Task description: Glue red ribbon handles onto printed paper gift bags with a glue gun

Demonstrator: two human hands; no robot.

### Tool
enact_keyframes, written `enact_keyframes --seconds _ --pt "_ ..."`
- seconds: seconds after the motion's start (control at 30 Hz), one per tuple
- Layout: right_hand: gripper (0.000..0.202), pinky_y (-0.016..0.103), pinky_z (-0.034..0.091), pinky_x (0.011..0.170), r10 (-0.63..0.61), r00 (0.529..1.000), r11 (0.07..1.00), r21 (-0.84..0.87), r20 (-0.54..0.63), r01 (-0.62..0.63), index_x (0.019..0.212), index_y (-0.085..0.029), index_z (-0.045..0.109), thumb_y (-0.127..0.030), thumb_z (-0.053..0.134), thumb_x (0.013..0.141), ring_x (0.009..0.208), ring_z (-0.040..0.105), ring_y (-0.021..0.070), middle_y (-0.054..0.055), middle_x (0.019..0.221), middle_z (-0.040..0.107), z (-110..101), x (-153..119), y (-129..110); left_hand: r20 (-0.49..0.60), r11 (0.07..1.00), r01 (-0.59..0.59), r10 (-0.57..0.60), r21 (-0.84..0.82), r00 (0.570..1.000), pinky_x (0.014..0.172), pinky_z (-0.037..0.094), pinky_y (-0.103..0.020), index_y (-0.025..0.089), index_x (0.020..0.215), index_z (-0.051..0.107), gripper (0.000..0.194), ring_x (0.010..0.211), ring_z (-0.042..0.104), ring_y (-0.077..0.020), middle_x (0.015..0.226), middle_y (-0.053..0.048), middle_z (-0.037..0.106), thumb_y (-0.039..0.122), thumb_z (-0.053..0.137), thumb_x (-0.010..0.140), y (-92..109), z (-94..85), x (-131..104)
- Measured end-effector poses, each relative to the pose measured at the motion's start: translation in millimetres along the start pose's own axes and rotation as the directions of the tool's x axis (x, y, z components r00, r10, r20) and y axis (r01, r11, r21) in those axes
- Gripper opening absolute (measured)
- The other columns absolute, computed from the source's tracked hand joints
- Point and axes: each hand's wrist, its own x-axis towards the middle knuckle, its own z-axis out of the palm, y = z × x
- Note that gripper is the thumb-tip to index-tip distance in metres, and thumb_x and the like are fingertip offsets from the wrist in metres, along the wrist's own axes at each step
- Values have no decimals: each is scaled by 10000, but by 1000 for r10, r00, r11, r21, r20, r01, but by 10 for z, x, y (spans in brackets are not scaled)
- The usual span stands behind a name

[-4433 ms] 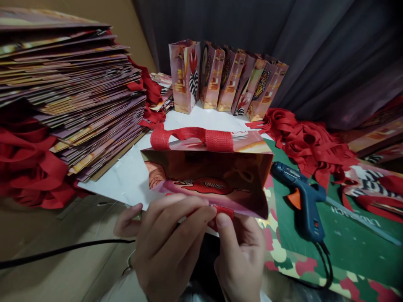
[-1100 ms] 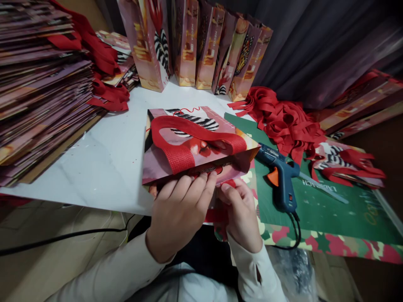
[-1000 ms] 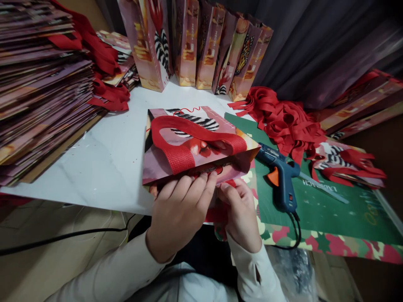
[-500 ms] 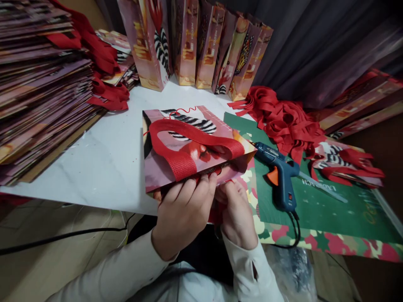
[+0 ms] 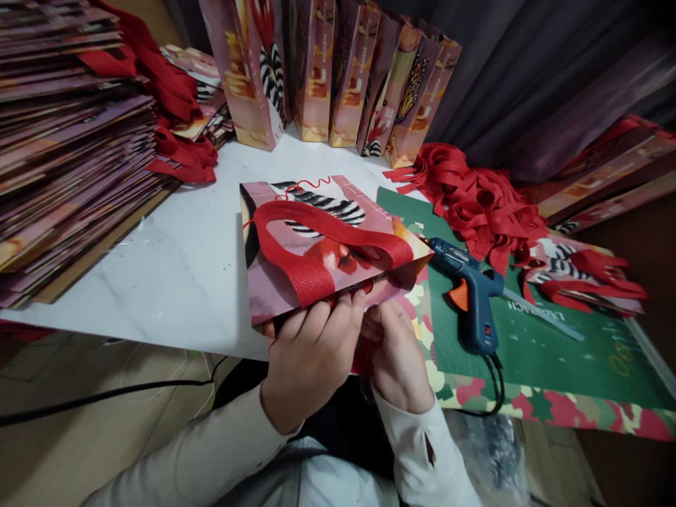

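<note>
A printed paper bag (image 5: 264, 289) lies at the table's front edge, its opening toward me. A red ribbon handle (image 5: 311, 282) loops over its upper face, and a thin red thread (image 5: 317, 184) curls near its far edge. My left hand (image 5: 317, 352) is closed on the bag's near edge, fingertips partly inside the opening. Beside it, my right hand (image 5: 398, 352) is closed in a pinch at the lower panel, with some red ribbon below; its fingertips are partly hidden. A blue glue gun (image 5: 475, 296) with an orange trigger lies just right of the bag.
Tall stacks of flat printed bags (image 5: 68, 155) fill the left. Standing bags (image 5: 311, 77) line the back. A red ribbon pile (image 5: 475, 197) and a flat bag with ribbon (image 5: 565, 260) lie right, by a green sheet (image 5: 533, 352). A black cable (image 5: 132, 389) hangs at left.
The bag's near left corner has shifted slightly right and up, together with my left hand. My right hand has barely moved, and both hands keep their hold.
</note>
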Motion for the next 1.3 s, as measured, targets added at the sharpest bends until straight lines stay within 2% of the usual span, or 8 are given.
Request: enact_keyframes --seconds 0.13,0.3,0.57,0.67,0.83,1.0,1.17,1.3 --pt "315 218 185 487 5 1000 1000 3 7 -5 601 -203 412 -328 645 770 542 164 82 -81 570 263 -5 -23 4 0 1000 15 -15 -2 1000 607 332 -336 129 1158 701 320 731 535 -172 971 -41 748 135 455 954 -11 -2 1" --pt "297 221 187 496 5 1000 998 57 25 -6 540 -200 370 -211 641 662 547 163 84 -81 548 243 -68 -42 -50 35 999 45 -46 12 998 621 338 -331 170 1169 704 330 722 515 -187 974 -8 749 163 435 978 -51 -32 4" --pt "338 228 173 497 46 999 996 71 5 -46 563 -200 388 -275 682 711 549 173 85 -79 551 251 -98 -24 -24 55 999 43 -44 8 998 607 336 -335 167 1172 704 329 723 500 -200 973 -8 748 145 446 969 -59 -44 4" --pt "344 221 176 485 18 999 999 42 -30 -17 554 -204 369 -258 671 710 539 163 80 -85 544 236 -77 -14 -13 62 999 41 -41 3 997 610 337 -336 169 1181 700 333 725 500 -202 981 -10 746 154 439 974 -57 -40 3" --pt "342 220 162 462 -44 999 999 -23 5 44 534 -206 372 -297 641 723 519 136 73 -91 527 223 -23 8 -25 59 999 39 -39 1 998 612 328 -335 168 1177 701 349 722 502 -197 962 -7 746 150 410 985 -32 -34 -10" --pt "333 219 227 498 -16 1000 1000 -26 -14 15 520 -202 366 -260 652 681 527 201 71 -85 529 265 19 9 -3 53 999 39 -39 5 998 611 315 -340 169 1171 704 354 714 502 -195 943 -11 749 155 399 991 -17 -39 -28" --pt "266 222 201 493 -18 1000 1000 12 -7 18 548 -201 406 -222 640 675 535 189 80 -84 540 261 -53 -28 -3 54 999 46 -46 -2 997 629 330 -340 167 1176 699 335 738 509 -198 972 -10 746 151 428 981 -55 -56 -23" --pt "242 229 233 514 28 1000 998 55 5 -28 558 -202 438 -254 656 651 554 230 92 -72 549 303 -122 -51 -48 40 999 51 -51 1 998 638 334 -342 170 1191 691 323 754 510 -202 976 -8 745 143 458 969 -79 -52 -22"
